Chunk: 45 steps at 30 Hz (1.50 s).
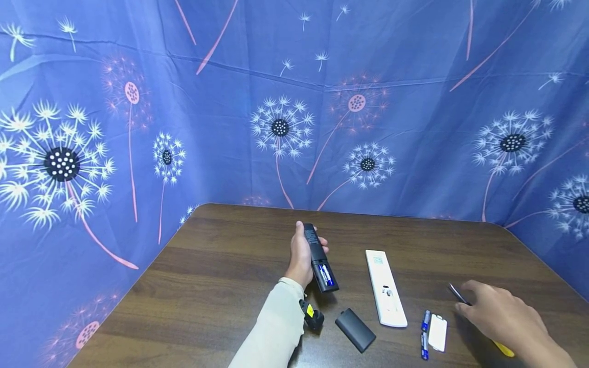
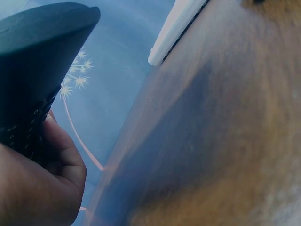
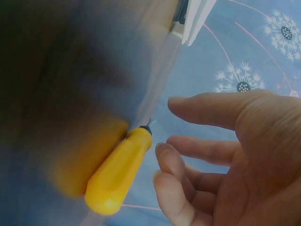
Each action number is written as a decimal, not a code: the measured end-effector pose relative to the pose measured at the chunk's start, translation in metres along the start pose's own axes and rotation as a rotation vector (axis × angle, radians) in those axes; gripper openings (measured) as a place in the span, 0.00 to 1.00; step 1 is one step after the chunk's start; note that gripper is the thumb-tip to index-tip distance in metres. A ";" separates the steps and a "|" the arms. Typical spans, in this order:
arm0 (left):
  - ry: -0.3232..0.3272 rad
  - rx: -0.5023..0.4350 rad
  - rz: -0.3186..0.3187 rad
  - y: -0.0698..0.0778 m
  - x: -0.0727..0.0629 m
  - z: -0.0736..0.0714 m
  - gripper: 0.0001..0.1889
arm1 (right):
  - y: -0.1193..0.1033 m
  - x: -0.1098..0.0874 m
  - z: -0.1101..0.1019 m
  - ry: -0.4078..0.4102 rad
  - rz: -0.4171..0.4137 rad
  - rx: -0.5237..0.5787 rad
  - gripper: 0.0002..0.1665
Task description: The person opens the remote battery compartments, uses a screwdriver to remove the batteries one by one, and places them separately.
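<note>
My left hand point(image 1: 301, 255) grips a black remote control point(image 1: 315, 245), its back turned up and the battery bay uncovered. Blue-and-white batteries point(image 1: 326, 275) lie inside that bay. In the left wrist view, rows of buttons show on the front of the remote point(image 2: 33, 94), beside curled fingers. My right hand point(image 1: 503, 312) hovers over a screwdriver point(image 1: 503, 349) with a yellow handle and a metal shaft. From the right wrist, the handle point(image 3: 117, 174) lies on the table apart from the fingertips; thumb and fingers are spread with nothing between them.
A black battery cover point(image 1: 356, 329) lies on the brown wooden table point(image 1: 221, 266). Right of it are a long white remote point(image 1: 391, 306), two loose batteries point(image 1: 424, 346) and a small white cover point(image 1: 437, 333). A blue dandelion-print curtain point(image 1: 221, 128) hangs behind the table.
</note>
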<state>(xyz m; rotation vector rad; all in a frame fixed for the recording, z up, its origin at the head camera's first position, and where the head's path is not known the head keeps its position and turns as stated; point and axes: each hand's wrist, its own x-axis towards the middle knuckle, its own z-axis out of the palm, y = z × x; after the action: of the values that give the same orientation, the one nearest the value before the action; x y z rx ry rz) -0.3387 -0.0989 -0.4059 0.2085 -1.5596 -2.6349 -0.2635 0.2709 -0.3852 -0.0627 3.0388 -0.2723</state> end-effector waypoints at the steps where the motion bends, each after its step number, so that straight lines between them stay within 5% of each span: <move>1: 0.000 -0.001 0.001 0.000 0.000 0.000 0.34 | 0.002 0.000 0.000 -0.009 0.002 0.000 0.41; 45: -0.008 -0.003 -0.013 0.001 0.000 -0.001 0.33 | 0.020 0.008 0.005 -0.125 0.090 -0.042 0.45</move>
<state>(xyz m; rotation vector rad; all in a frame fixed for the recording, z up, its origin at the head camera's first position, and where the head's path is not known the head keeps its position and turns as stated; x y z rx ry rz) -0.3386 -0.1005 -0.4053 0.2088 -1.5614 -2.6512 -0.2718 0.2894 -0.3944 0.0524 2.9136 -0.1899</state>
